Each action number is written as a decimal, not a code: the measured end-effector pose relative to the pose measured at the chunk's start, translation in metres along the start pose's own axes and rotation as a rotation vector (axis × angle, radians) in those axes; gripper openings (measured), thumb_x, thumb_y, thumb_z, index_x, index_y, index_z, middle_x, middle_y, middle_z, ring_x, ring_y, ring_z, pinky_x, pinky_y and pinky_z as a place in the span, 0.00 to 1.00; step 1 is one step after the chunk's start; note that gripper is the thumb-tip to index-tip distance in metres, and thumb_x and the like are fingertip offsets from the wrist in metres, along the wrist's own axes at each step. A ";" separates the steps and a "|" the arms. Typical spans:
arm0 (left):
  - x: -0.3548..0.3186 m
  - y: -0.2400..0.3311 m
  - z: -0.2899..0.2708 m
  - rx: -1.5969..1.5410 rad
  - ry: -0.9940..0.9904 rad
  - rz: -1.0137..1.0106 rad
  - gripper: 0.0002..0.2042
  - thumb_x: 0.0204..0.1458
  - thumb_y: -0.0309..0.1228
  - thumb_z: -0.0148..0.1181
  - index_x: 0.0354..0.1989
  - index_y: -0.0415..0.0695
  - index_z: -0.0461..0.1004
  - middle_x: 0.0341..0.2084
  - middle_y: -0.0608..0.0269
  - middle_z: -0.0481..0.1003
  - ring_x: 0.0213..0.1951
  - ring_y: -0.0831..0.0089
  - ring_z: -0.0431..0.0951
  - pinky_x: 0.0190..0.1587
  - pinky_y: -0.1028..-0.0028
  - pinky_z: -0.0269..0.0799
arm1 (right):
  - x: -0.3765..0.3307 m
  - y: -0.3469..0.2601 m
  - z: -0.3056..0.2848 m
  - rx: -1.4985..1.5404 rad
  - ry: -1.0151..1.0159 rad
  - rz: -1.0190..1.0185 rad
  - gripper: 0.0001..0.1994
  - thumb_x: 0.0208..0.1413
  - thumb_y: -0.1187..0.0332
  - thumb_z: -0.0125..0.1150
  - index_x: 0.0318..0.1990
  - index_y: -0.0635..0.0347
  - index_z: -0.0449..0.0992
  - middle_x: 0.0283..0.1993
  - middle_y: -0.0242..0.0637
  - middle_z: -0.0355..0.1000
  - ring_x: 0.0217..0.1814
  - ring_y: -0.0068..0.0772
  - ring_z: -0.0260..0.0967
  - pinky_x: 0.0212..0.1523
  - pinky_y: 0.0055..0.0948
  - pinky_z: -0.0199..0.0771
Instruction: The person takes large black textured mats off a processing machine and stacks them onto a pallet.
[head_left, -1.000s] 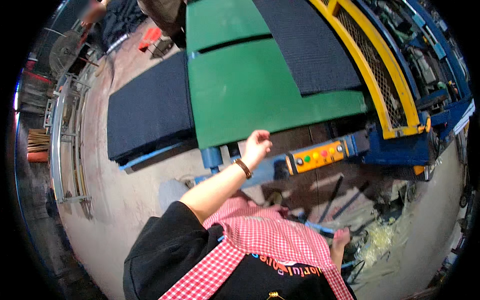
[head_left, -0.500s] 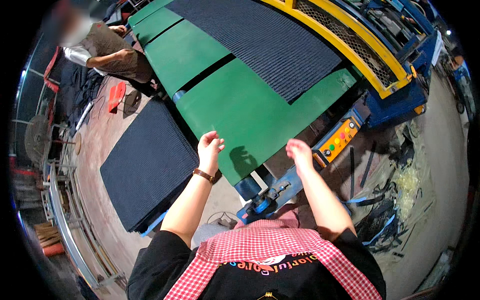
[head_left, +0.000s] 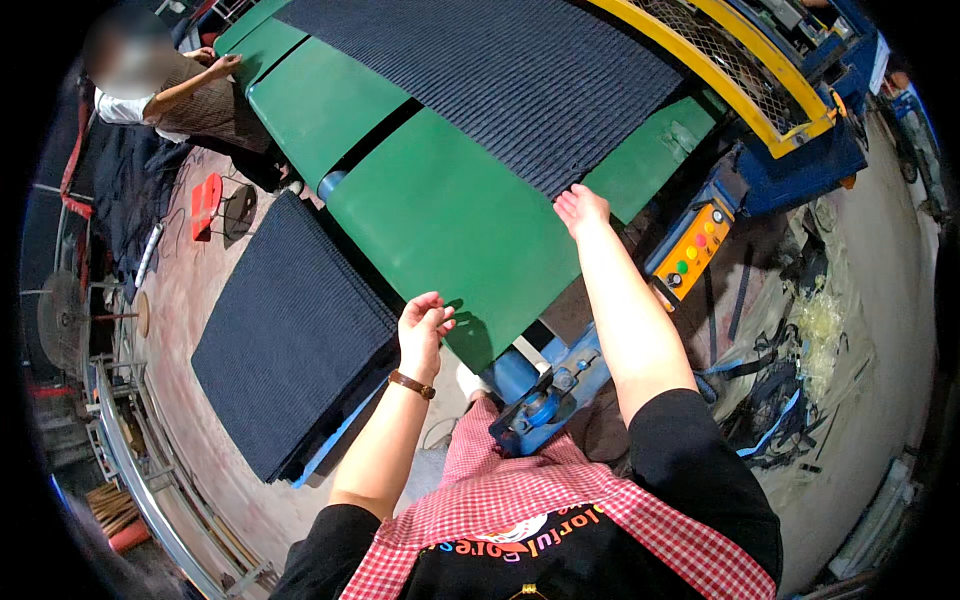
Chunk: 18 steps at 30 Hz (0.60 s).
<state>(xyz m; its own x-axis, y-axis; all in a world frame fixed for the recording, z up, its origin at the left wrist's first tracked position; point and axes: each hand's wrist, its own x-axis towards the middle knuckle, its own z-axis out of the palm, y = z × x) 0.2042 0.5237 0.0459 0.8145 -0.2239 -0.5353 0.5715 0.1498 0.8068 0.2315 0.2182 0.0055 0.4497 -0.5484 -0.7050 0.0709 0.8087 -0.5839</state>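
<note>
A dark ribbed fabric sheet lies flat on the green conveyor belt ahead of me. My right hand reaches over the belt to the sheet's near corner. Its fingers are stretched out and the tips meet the corner; no firm grip shows. Above the belt's near left end is my left hand, empty, with loosely bent fingers held apart and a shadow beside it on the green surface. A thick stack of similar dark ribbed sheets stands to the left of the belt.
An orange control panel with coloured buttons is mounted right of the belt. A yellow mesh guard borders the machine beyond. Another person stands at the far left with hands at the belt. Plastic and strap scraps litter the right floor.
My right hand has moved forward and left to the sheet's corner. The left hand has lowered slightly. The view has shifted, and the co-worker's arm is raised closer to the belt.
</note>
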 end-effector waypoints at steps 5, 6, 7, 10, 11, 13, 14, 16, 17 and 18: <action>0.018 0.008 -0.017 -0.023 -0.077 -0.025 0.10 0.46 0.19 0.47 0.39 0.40 0.64 0.32 0.62 0.67 0.32 0.73 0.72 0.33 0.75 0.71 | 0.000 0.019 0.016 0.022 -0.030 0.027 0.07 0.49 0.70 0.54 0.33 0.66 0.68 0.30 0.41 0.69 0.29 0.35 0.68 0.27 0.30 0.71; 0.024 0.011 -0.018 -0.020 -0.099 -0.039 0.10 0.46 0.19 0.47 0.39 0.40 0.64 0.33 0.62 0.68 0.33 0.73 0.72 0.33 0.75 0.71 | 0.001 0.022 0.015 0.027 -0.023 0.014 0.07 0.49 0.70 0.54 0.33 0.66 0.68 0.30 0.41 0.69 0.29 0.35 0.68 0.27 0.30 0.71; 0.030 0.014 -0.019 -0.020 -0.119 -0.064 0.10 0.46 0.20 0.48 0.39 0.40 0.64 0.33 0.61 0.68 0.33 0.72 0.72 0.33 0.75 0.71 | -0.001 0.026 0.010 -0.039 -0.079 0.005 0.06 0.49 0.72 0.52 0.34 0.64 0.67 0.31 0.41 0.68 0.31 0.35 0.67 0.29 0.29 0.69; 0.048 0.031 -0.024 -0.036 -0.197 -0.121 0.11 0.47 0.22 0.48 0.41 0.40 0.64 0.36 0.59 0.69 0.35 0.70 0.72 0.36 0.73 0.70 | -0.013 0.035 0.002 -0.213 -0.184 -0.055 0.06 0.49 0.74 0.50 0.37 0.60 0.66 0.34 0.38 0.67 0.34 0.32 0.66 0.29 0.27 0.65; 0.056 0.038 -0.025 -0.038 -0.227 -0.142 0.11 0.48 0.22 0.48 0.42 0.40 0.63 0.36 0.59 0.69 0.36 0.70 0.72 0.37 0.72 0.70 | -0.030 0.036 0.006 -0.160 -0.216 -0.076 0.06 0.51 0.74 0.48 0.37 0.59 0.67 0.33 0.35 0.68 0.32 0.29 0.65 0.28 0.24 0.65; 0.073 0.051 -0.026 -0.056 -0.300 -0.188 0.12 0.49 0.24 0.49 0.43 0.39 0.63 0.37 0.57 0.69 0.37 0.69 0.72 0.39 0.71 0.70 | -0.055 0.038 0.014 -0.085 -0.267 -0.097 0.07 0.53 0.74 0.44 0.38 0.56 0.67 0.33 0.29 0.67 0.31 0.25 0.64 0.30 0.22 0.64; 0.081 0.057 -0.021 -0.075 -0.352 -0.216 0.13 0.49 0.25 0.49 0.44 0.38 0.62 0.38 0.57 0.69 0.37 0.68 0.72 0.40 0.70 0.70 | -0.061 0.038 0.014 -0.083 -0.250 -0.110 0.07 0.53 0.74 0.44 0.38 0.56 0.67 0.33 0.29 0.67 0.31 0.25 0.64 0.30 0.22 0.64; 0.098 0.069 -0.010 -0.100 -0.398 -0.257 0.14 0.49 0.27 0.50 0.44 0.38 0.62 0.38 0.55 0.69 0.39 0.65 0.71 0.41 0.69 0.69 | -0.067 0.040 0.014 -0.071 -0.255 -0.140 0.07 0.53 0.74 0.45 0.39 0.56 0.67 0.32 0.28 0.67 0.30 0.25 0.64 0.30 0.23 0.64; 0.106 0.073 -0.002 -0.171 -0.408 -0.305 0.14 0.48 0.27 0.51 0.43 0.38 0.62 0.38 0.53 0.69 0.40 0.63 0.71 0.42 0.67 0.68 | -0.069 0.042 0.015 -0.065 -0.243 -0.149 0.07 0.53 0.74 0.45 0.39 0.56 0.67 0.32 0.28 0.67 0.30 0.25 0.64 0.30 0.23 0.64; 0.116 0.076 0.004 -0.240 -0.414 -0.352 0.14 0.48 0.28 0.51 0.43 0.37 0.62 0.38 0.52 0.68 0.41 0.61 0.70 0.43 0.66 0.67 | -0.070 0.047 0.017 -0.043 -0.240 -0.150 0.08 0.53 0.73 0.45 0.40 0.56 0.66 0.34 0.28 0.67 0.32 0.25 0.64 0.31 0.23 0.64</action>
<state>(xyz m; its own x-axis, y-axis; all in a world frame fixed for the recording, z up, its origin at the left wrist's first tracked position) 0.3414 0.5055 0.0462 0.4925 -0.6494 -0.5794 0.8461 0.2013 0.4936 0.2185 0.2983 0.0346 0.6353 -0.5908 -0.4974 0.1165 0.7100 -0.6945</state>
